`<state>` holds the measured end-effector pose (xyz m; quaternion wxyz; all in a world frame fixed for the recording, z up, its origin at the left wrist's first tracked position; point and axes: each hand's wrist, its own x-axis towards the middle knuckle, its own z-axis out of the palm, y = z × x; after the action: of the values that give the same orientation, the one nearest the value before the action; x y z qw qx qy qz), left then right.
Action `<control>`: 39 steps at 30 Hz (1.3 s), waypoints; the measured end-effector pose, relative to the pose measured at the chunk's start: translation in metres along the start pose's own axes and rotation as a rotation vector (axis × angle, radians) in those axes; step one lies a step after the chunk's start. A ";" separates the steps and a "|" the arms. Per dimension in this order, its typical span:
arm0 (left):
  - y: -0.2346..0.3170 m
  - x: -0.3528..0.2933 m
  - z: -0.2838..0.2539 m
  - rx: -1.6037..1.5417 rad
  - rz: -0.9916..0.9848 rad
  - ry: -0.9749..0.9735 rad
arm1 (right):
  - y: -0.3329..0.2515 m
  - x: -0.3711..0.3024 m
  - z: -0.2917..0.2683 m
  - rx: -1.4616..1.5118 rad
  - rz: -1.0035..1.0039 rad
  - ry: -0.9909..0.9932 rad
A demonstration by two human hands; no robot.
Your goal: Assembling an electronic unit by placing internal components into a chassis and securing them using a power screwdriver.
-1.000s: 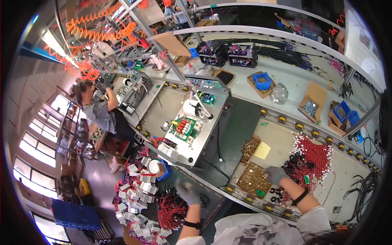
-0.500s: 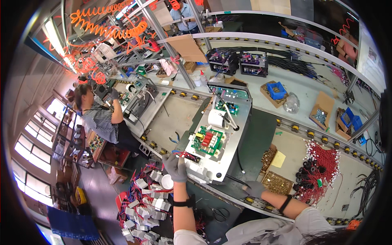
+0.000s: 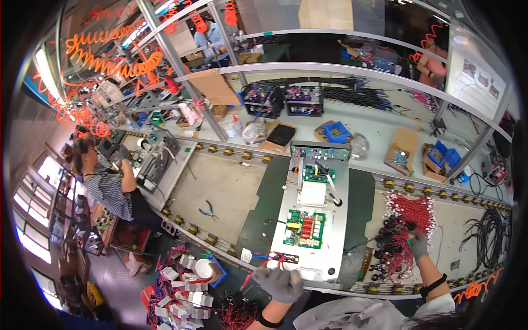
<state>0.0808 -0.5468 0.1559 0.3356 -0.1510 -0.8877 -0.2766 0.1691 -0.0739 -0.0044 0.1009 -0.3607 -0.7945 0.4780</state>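
Note:
A metal chassis (image 3: pixel 341 220) lies on the bench before me, carrying a green circuit board (image 3: pixel 304 229) with red parts and a white cylinder (image 3: pixel 313 194). My left hand (image 3: pixel 279 283), in a grey glove, is at its front edge with curled fingers around red wires (image 3: pixel 281 258) that come off the chassis. Further right, my gloved right hand (image 3: pixel 419 246) is down at a pile of red wires (image 3: pixel 410 212) with white ends and black rings (image 3: pixel 385 242). Its fingers are drawn together; what lies between them is hidden.
Pliers (image 3: pixel 208 210) lie left of the chassis. White-boxed parts with wires (image 3: pixel 184 297) and a white cup (image 3: pixel 204 268) are at lower left. Black cables (image 3: pixel 489 234) lie far right. Small-parts boxes (image 3: pixel 400 151) line the back shelf. A co-worker (image 3: pixel 107 181) works at left.
My right hand has moved from the bench's front edge to the red wire pile. The view has turned, and the chassis now stands straighter, with the left hand lower at its front edge.

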 end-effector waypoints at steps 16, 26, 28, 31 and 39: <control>0.251 -0.093 0.091 -0.405 0.640 -0.252 | -0.051 0.105 -0.066 0.099 0.285 -0.170; 0.189 0.059 0.163 -0.451 0.684 -0.407 | 0.017 0.009 -0.148 0.659 0.535 -0.062; 0.193 0.081 0.168 -0.416 0.644 -0.487 | 0.018 -0.029 -0.158 0.618 0.498 -0.059; 0.236 0.080 0.147 -0.363 0.560 -0.315 | 0.070 -0.080 -0.174 0.728 0.434 -0.182; 0.332 -0.102 0.100 -0.828 0.075 -1.129 | -0.006 -0.157 -0.140 1.745 0.548 -0.168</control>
<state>0.2547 -0.2301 0.1532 -0.2527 -0.4174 -0.7421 -0.4596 0.3499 -0.0846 0.1027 0.1627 -0.2964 -0.0434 0.9401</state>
